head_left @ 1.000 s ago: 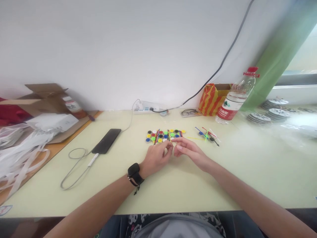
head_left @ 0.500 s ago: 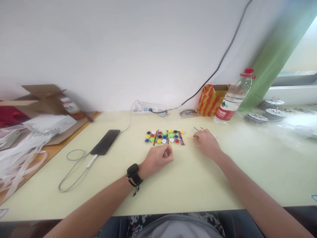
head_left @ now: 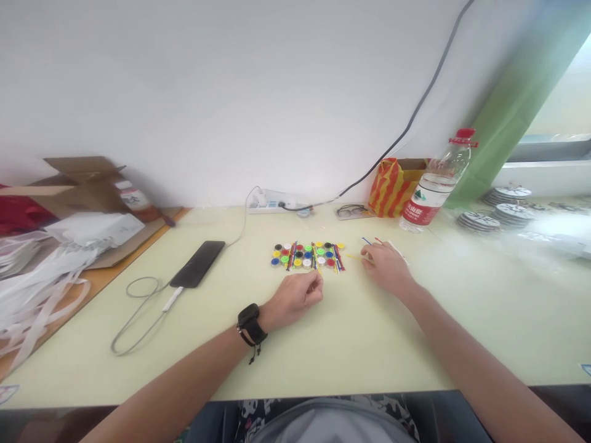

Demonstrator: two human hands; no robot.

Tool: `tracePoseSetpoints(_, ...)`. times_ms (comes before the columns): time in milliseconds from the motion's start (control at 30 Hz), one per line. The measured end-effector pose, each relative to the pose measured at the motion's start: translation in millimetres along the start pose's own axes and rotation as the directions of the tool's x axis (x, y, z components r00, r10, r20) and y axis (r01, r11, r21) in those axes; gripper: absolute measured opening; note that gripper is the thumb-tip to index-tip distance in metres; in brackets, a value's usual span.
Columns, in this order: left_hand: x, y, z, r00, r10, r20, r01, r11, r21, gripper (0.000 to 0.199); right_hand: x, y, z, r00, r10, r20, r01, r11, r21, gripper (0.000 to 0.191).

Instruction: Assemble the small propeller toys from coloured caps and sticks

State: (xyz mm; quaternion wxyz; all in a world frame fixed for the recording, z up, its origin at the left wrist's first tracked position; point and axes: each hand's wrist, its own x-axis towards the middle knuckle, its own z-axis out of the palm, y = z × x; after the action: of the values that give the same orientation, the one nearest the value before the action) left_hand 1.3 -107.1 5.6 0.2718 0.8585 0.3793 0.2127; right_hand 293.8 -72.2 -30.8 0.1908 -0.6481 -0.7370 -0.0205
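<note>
Several coloured round discs [head_left: 307,255] lie in rows on the table, with bundles of thin coloured sticks [head_left: 339,258] between and beside them. Just in front of these, my left hand [head_left: 298,295] rests with its fingers curled closed; whatever may be inside is hidden. To the right of the discs, my right hand [head_left: 385,264] is lowered to the table, its fingers bent over a few thin sticks in blue, red, yellow and white. Whether its fingertips grip one of them is too small to tell.
A phone [head_left: 197,264] with a cable lies on the left. Behind are a power strip [head_left: 265,206], glasses [head_left: 351,211], a striped bag [head_left: 392,187] and a water bottle [head_left: 431,184]. Stacked discs [head_left: 479,221] stand at right; a cardboard box [head_left: 85,184] and white straps [head_left: 50,289] at left.
The fingers of my left hand have closed up from a loose ring. My right hand has hardly moved, and the discs are where they were.
</note>
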Motion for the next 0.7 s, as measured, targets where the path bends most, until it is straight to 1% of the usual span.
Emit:
tracePoseSetpoints(200, 0.7, 0.5, 1.1, 0.999, -0.028, 0.022, 0.028, 1.000, 0.001, 0.005, -1.3, -6.9, -3.1, 0.999, -0.042, 0.010, 0.042, 0.998, 0.052, 0.014)
tracePoseSetpoints(267, 0.4, -0.1, 2.6, 0.999, -0.042, 0.024, 0.043, 0.999, -0.028, 0.004, -1.7, -9.2, -5.4, 0.999, -0.027, -0.021, 0.030, 0.992, 0.120, 0.012)
tracePoseSetpoints(333, -0.2, -0.9, 4.4, 0.999, -0.043, 0.034, 0.045, 0.997, -0.069, 0.004, -1.5, -11.6, -8.4, 0.998, 0.013, -0.054, 0.001, 0.970, 0.243, 0.009)
tracePoseSetpoints(400, -0.8, -1.5, 6.1, 1.000, -0.016, 0.026, 0.019, 0.993, -0.120, 0.007, -0.7, -14.1, -11.2, 0.995, 0.053, -0.084, -0.016, 0.922, 0.387, 0.006)
tracePoseSetpoints(433, -0.9, -1.7, 6.7, 1.000, 0.009, 0.006, -0.008, 0.989, -0.147, 0.012, -0.2, -15.4, -12.3, 0.993, 0.068, -0.095, -0.018, 0.893, 0.449, 0.009)
tracePoseSetpoints(500, -0.9, -2.3, 7.5, 0.996, 0.065, -0.057, -0.074, 0.981, -0.177, 0.024, 0.6, -17.3, -13.5, 0.990, 0.097, -0.106, -0.024, 0.840, 0.541, 0.021)
tracePoseSetpoints(567, -0.6, -3.3, 7.8, 0.987, 0.114, -0.115, -0.132, 0.978, -0.164, 0.035, 1.4, -18.4, -13.6, 0.987, 0.123, -0.099, -0.038, 0.794, 0.606, 0.028)
tracePoseSetpoints(700, -0.1, -7.2, 8.4, 0.975, 0.156, -0.160, -0.176, 0.978, -0.113, 0.045, 2.2, -19.1, -14.9, 0.985, 0.154, -0.075, -0.054, 0.695, 0.717, 0.021)
